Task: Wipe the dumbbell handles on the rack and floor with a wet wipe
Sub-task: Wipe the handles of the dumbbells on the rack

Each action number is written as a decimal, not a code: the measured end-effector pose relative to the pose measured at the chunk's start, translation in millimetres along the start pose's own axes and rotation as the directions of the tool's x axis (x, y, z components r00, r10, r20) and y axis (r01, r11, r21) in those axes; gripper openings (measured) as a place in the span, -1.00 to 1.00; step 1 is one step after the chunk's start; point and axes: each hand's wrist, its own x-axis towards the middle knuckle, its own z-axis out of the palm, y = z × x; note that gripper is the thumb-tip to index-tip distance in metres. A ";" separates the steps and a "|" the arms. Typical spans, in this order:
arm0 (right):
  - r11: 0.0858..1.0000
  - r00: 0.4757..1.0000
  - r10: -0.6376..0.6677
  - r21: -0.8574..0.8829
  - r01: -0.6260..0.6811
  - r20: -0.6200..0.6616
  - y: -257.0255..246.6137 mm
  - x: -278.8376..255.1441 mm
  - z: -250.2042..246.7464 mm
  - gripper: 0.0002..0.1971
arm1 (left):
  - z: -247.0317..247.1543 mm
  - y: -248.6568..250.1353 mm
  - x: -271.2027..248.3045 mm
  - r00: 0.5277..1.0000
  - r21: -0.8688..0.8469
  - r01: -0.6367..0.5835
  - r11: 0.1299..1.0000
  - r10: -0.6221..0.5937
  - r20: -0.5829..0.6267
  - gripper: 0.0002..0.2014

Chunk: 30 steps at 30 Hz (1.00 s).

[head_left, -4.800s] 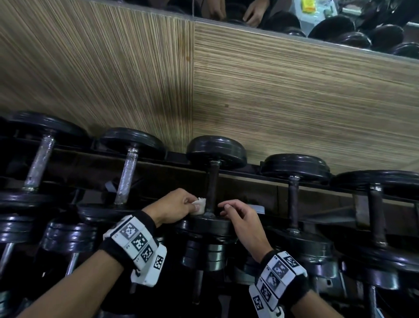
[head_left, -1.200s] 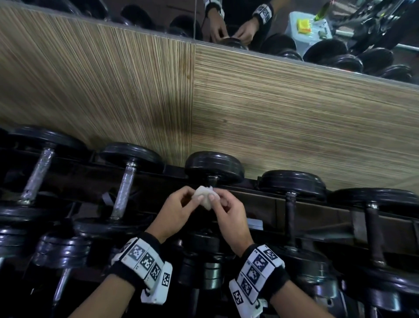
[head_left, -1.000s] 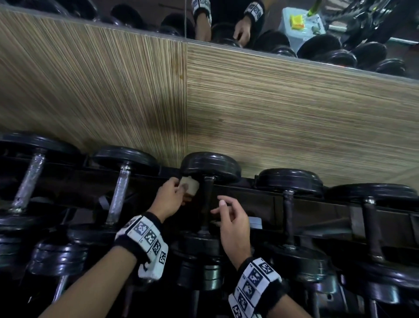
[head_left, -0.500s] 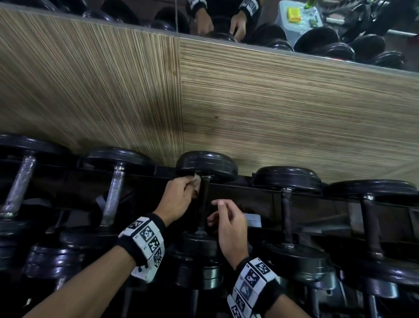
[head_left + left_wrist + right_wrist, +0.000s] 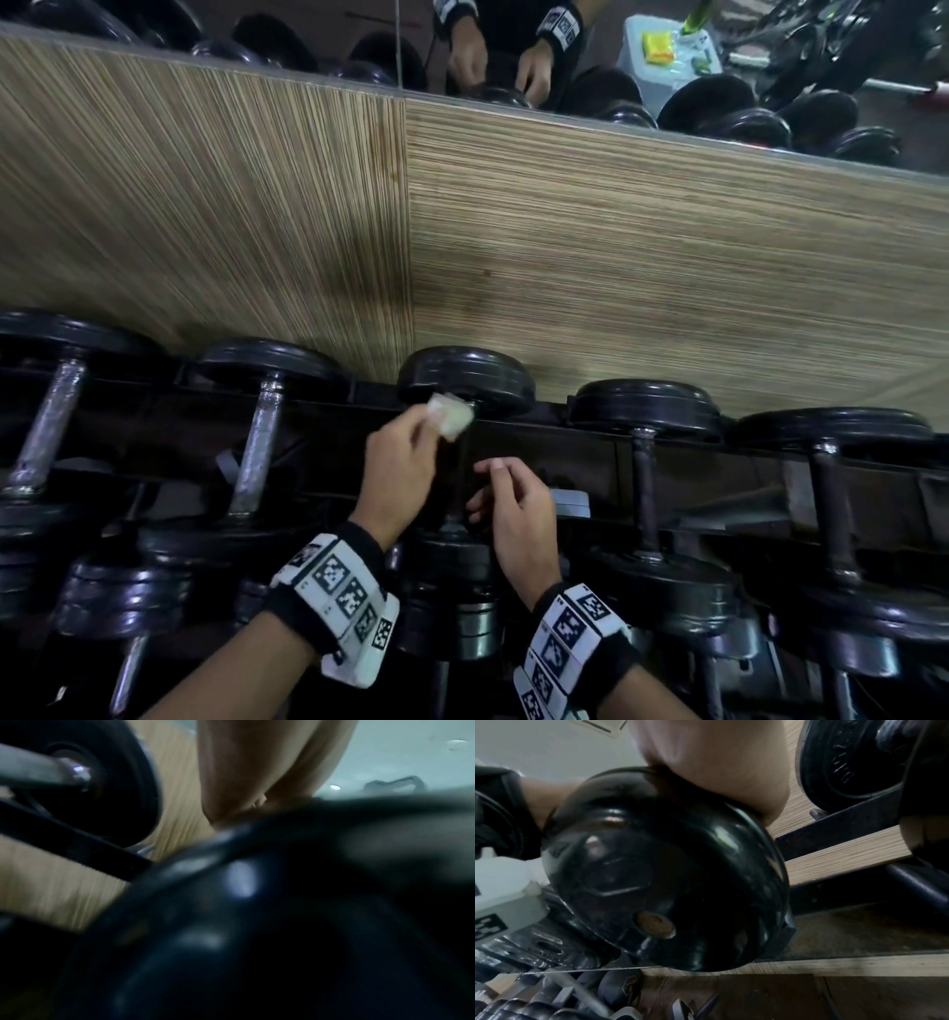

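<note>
Left hand (image 5: pixel 398 470) pinches the wipe (image 5: pixel 451 415) at the top of the middle rack dumbbell's handle (image 5: pixel 458 478), right hand (image 5: pixel 518 514) loosely curled and empty beside it; advise wrapping the wipe fully round and stroking full length.

Your left hand (image 5: pixel 398 470) covers most of the middle dumbbell's handle (image 5: pixel 458 480), so you cannot tell where the wet wipe (image 5: pixel 451 414) meets it. The left wrist view is smeared by blur, and a dark weight plate (image 5: pixel 295 923) fills it. In the right wrist view, your right hand (image 5: pixel 721 760) runs off the top edge.
</note>
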 end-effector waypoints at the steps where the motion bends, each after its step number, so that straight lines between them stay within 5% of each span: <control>1: 1.000 1.000 0.001 -0.002 -0.001 -0.002 0.4 0.1 0.0 -0.74 | -4.5 -9.0 4.4 0.999 0.021 0.039 0.999 -0.038 -0.039 -0.74; 4: 1.000 1.000 0.003 -0.013 -0.003 0.015 1.0 0.3 -0.4 -0.74 | -11.4 -24.3 16.3 0.988 0.112 0.155 0.982 -0.157 0.006 -0.75; 7: 1.000 1.000 0.018 -0.006 -0.018 0.025 -0.3 0.0 -1.6 -0.73 | -6.3 -35.8 29.4 0.943 0.211 0.243 0.947 -0.281 0.177 -0.77; 12: 1.000 1.000 0.009 -0.003 -0.008 0.030 0.5 0.3 -1.7 -0.73 | 9.9 -33.2 35.8 0.883 0.052 0.249 0.967 -0.249 0.397 -0.77; 22: 1.000 0.999 -0.027 0.003 0.027 0.036 3.4 2.0 -1.3 -0.73 | 2.1 -11.4 11.9 0.983 -0.050 0.075 0.996 -0.065 0.170 -0.76; 30: 0.997 0.998 -0.062 0.050 0.061 0.018 1.2 1.6 -2.0 -0.76 | -0.1 8.9 -7.1 0.970 0.007 -0.059 0.998 0.055 0.235 -0.73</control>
